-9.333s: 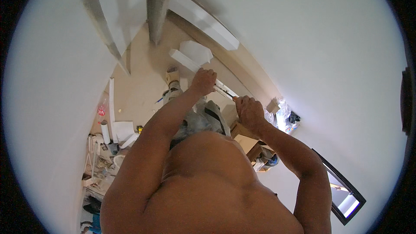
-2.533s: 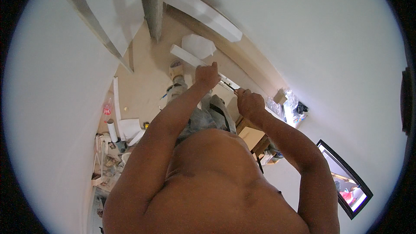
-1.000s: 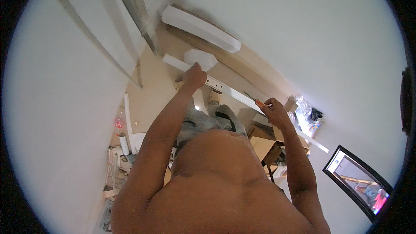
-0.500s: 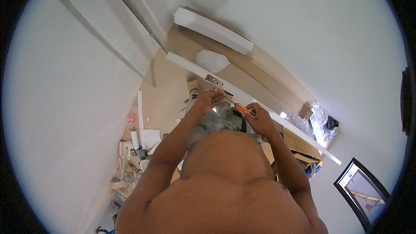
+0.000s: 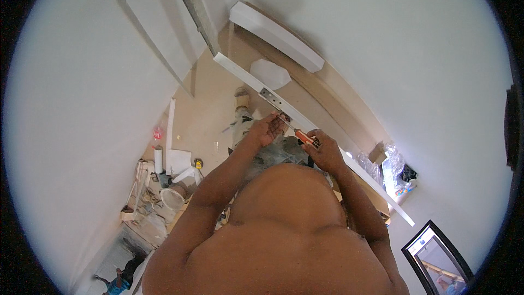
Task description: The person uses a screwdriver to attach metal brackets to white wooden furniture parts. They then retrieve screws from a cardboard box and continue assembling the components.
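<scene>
My right hand point(image 5: 326, 152) is wrapped round the orange handle of a screwdriver point(image 5: 305, 137). Its thin shaft slants up and left toward the edge of a long white panel point(image 5: 240, 72). Close to the screwdriver's tip is my left hand point(image 5: 267, 130), palm partly upward. Thumb and forefinger come together there at a dark metal fitting in the panel edge; anything pinched between them is too small to make out. A grey hinge leaf point(image 5: 271, 98) with dark holes lies on that edge, just beyond my left fingertips.
A long white box-shaped piece point(image 5: 277, 35) and a white sheet point(image 5: 270, 74) lie beyond the panel. To the left are a yellow tape measure point(image 5: 198, 163), a bucket point(image 5: 173, 198) and scattered scraps. Clear plastic wrap point(image 5: 390, 164) and a dark-framed mirror point(image 5: 438, 259) are at right.
The view has shifted, bringing more of the left-hand clutter and a slippered foot into sight. Both hands stay at the panel edge, with the screwdriver still in my right hand.
</scene>
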`<state>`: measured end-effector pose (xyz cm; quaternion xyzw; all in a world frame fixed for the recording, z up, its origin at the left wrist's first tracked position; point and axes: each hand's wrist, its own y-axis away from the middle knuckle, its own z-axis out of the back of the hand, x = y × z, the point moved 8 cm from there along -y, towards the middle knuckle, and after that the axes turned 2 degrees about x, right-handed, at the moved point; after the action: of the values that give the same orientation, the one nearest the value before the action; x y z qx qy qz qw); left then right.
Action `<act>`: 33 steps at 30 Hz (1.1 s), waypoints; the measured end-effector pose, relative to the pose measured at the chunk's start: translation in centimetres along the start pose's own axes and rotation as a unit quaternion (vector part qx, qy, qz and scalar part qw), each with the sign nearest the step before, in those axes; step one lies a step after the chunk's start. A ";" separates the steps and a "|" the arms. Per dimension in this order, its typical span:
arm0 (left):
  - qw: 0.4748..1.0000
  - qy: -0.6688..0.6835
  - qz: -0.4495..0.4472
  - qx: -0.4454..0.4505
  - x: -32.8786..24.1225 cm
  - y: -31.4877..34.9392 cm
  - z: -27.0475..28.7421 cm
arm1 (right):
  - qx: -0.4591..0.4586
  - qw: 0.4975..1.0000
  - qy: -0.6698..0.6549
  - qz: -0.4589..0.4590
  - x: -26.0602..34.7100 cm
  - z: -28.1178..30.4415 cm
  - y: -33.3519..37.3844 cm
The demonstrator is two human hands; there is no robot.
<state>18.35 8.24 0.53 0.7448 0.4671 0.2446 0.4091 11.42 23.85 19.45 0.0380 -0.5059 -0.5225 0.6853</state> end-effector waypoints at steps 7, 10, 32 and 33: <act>1.000 -0.001 -0.017 0.021 0.1 -0.6 0.0 | -0.008 0.999 -0.030 -0.040 -0.4 0.1 -0.5; 0.998 -0.015 -0.020 0.060 0.0 -1.4 -0.4 | -0.027 1.000 -0.004 -0.016 0.6 0.3 -0.7; 0.993 0.061 -0.067 0.080 -2.3 -4.2 -2.1 | -0.091 0.989 0.067 0.090 5.1 -0.8 -3.9; 0.992 0.059 -0.068 0.084 -2.3 -4.3 -2.2 | -0.095 0.989 0.064 0.092 5.1 -0.8 -3.9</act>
<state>13.60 8.02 -1.83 0.7273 0.5586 0.2202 0.3323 9.02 17.83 20.15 -0.0406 -0.4104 -0.4991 0.7621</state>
